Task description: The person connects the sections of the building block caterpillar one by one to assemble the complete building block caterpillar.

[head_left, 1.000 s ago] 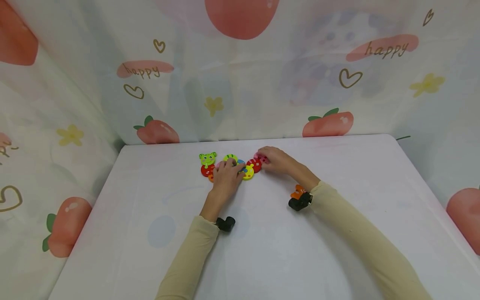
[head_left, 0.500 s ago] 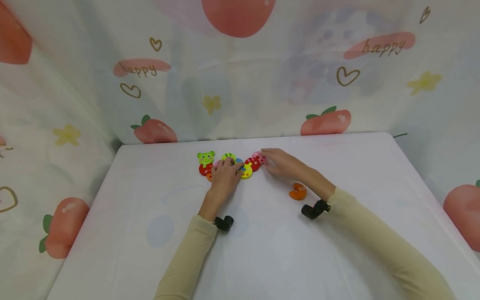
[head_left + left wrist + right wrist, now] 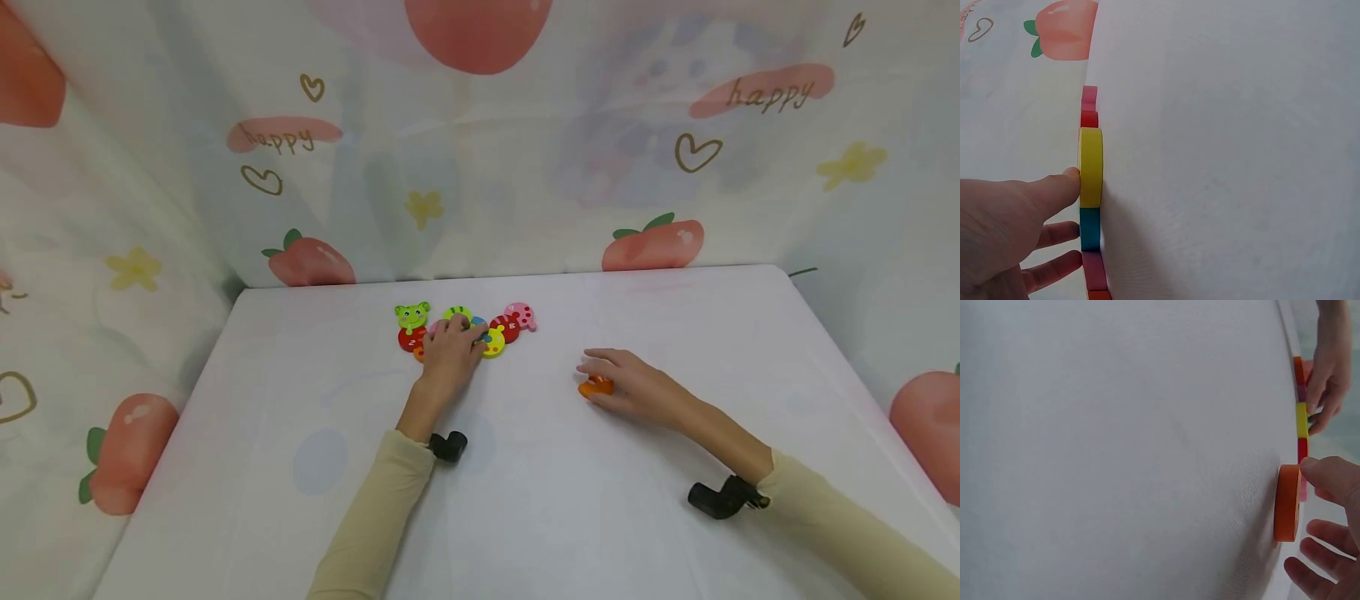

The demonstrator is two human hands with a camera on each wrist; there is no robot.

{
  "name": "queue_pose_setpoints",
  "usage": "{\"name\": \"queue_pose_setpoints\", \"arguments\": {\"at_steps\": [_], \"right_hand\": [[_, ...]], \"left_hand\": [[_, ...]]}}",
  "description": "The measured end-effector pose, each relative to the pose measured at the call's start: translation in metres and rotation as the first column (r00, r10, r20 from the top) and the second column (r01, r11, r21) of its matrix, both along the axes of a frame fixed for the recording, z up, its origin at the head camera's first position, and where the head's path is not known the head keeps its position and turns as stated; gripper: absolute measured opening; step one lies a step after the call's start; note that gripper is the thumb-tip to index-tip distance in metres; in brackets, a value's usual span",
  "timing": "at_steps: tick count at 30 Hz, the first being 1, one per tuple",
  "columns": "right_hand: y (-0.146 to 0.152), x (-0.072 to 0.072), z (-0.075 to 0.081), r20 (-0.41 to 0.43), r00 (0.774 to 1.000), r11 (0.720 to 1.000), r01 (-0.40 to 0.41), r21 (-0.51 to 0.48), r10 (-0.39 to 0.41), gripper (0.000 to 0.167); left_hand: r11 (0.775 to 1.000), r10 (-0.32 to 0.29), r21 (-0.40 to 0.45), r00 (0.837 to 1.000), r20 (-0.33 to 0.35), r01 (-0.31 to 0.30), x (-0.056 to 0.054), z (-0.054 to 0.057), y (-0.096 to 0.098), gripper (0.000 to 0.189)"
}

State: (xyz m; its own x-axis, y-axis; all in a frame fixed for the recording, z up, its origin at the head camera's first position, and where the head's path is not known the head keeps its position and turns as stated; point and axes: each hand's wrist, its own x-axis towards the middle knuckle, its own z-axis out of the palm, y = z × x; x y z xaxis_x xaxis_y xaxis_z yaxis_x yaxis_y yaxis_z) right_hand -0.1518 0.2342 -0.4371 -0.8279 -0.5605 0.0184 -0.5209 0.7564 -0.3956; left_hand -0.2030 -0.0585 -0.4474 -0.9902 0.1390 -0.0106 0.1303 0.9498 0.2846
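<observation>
A chain of colourful caterpillar puzzle pieces lies near the table's back edge, starting at a smiling green head piece [image 3: 412, 316]. My left hand [image 3: 450, 358] rests on the middle of the chain, hiding some pieces. In the left wrist view its thumb touches a yellow piece [image 3: 1091, 167], and its fingertips reach a blue piece [image 3: 1090, 229]. Farther right, a red piece [image 3: 506, 328] and a spotted pink piece [image 3: 521, 316] end the chain. My right hand [image 3: 637, 392] is over a separate orange piece [image 3: 595, 387], thumb beside it and fingers spread; no grip shows.
The white-covered table [image 3: 525, 500] reaches to a patterned cloth backdrop [image 3: 510, 183] at the back and sides. Each wrist wears a black camera, such as the right wrist's camera [image 3: 722, 497].
My right hand has left the pink end piece and moved right and toward me, to the loose orange piece. The left hand stays on the chain.
</observation>
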Motion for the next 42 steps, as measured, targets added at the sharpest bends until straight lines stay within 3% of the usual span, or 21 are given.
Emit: {"name": "queue_pose_setpoints", "arguments": {"at_steps": [5,12,16,22,29,35,42], "right_hand": [[0.004,0.009,-0.001,-0.048,0.999,1.0,-0.019,-0.025,0.018,0.037],[0.001,0.011,-0.003,-0.15,0.985,0.996,-0.089,-0.028,0.083,0.028],[0.002,0.011,-0.005,-0.165,0.984,0.995,-0.081,-0.066,0.069,0.029],[0.003,0.012,-0.01,-0.123,0.992,0.99,-0.034,-0.136,0.017,0.03],[-0.001,0.01,-0.013,-0.158,0.987,0.988,-0.001,-0.156,-0.024,0.025],[-0.011,-0.002,-0.007,-0.171,0.984,0.98,0.024,-0.196,-0.059,0.026],[-0.035,-0.037,-0.004,-0.193,0.977,0.973,0.049,-0.227,-0.094,0.025]], "left_hand": [[1.0,0.001,0.008,1.0,-0.003,-0.001,0.001,0.0,0.001,0.042],[1.0,-0.002,0.012,1.0,-0.018,0.002,0.002,0.0,0.0,0.042],[1.0,-0.001,0.009,1.0,-0.018,0.001,0.002,0.0,0.0,0.041],[1.0,0.003,0.007,1.0,-0.014,-0.003,0.002,0.001,0.0,0.041],[1.0,0.008,-0.002,1.0,-0.014,-0.008,0.002,0.0,0.001,0.042],[1.0,0.012,-0.017,1.0,-0.013,-0.012,0.0,-0.001,0.001,0.043],[1.0,0.008,-0.016,1.0,-0.014,-0.008,0.0,-0.002,0.001,0.042]]}}
